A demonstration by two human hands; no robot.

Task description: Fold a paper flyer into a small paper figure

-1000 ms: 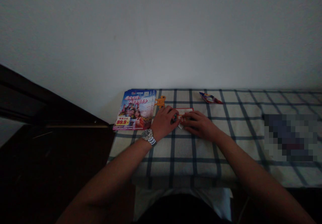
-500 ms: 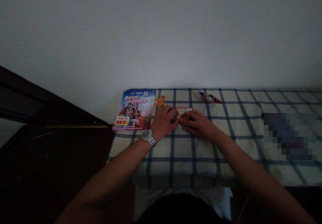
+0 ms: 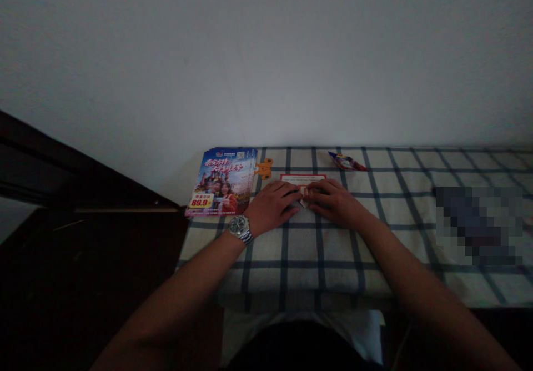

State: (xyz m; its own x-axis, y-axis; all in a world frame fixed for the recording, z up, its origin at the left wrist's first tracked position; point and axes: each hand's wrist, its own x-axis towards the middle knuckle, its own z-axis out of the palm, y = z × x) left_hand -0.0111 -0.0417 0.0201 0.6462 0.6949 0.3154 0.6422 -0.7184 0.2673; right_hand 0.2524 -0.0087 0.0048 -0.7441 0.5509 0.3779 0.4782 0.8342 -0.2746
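Note:
A sheet of white paper (image 3: 303,178) with a red border and a folded, pointed lower part lies on the checked cloth in front of me. My left hand (image 3: 277,207) rests on its left side, fingers stretched out and slightly apart, with a metal watch (image 3: 239,226) on the wrist. From the other side my right hand (image 3: 333,204) lies on the paper, its fingers also spread, the fingertips of both hands almost meeting over the fold. Much of the paper is hidden beneath the hands.
Left of the hands is a stack of printed flyers (image 3: 220,179). An orange bear-shaped piece (image 3: 264,168) lies beside it. Further back is a colourful folded paper piece (image 3: 347,162). A blurred-out object (image 3: 478,226) lies right. A wall (image 3: 291,71) stands behind the table.
My left hand has come down flatter and its fingers have straightened. The paper's red-edged top shows more widely. My right hand has shifted slightly right.

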